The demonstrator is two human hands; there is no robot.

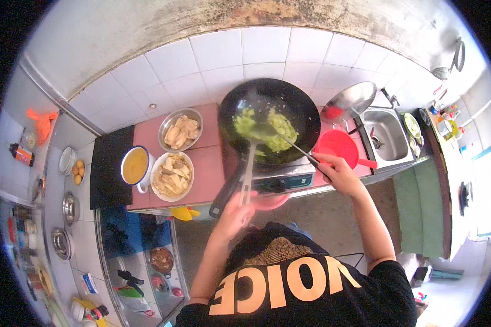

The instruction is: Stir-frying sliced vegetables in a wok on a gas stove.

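A black wok [229, 108] sits on a portable stove [286, 182], with chopped pale-green vegetable pieces [283, 127] steaming inside it. My left hand [234, 214] grips a light-coloured handled cooking utensil [251, 163] that slants up into the wok. In my right hand [338, 173] is a second utensil [300, 151] with a dark grip and thin metal shaft, also reaching into the food. Their working ends meet near a broad, blurred head among the vegetables; which utensil it belongs to I cannot tell. The wok's long black handle [225, 196] points towards me, beside my left hand.
Left of the wok stand a metal bowl [162, 137] of pale meat pieces, a white bowl [155, 192] of sliced food and an enamel mug [124, 157] of yellow liquid. On the right are a red plastic strainer or dipper [338, 145], a metal lid [358, 96] and a sink [397, 141].
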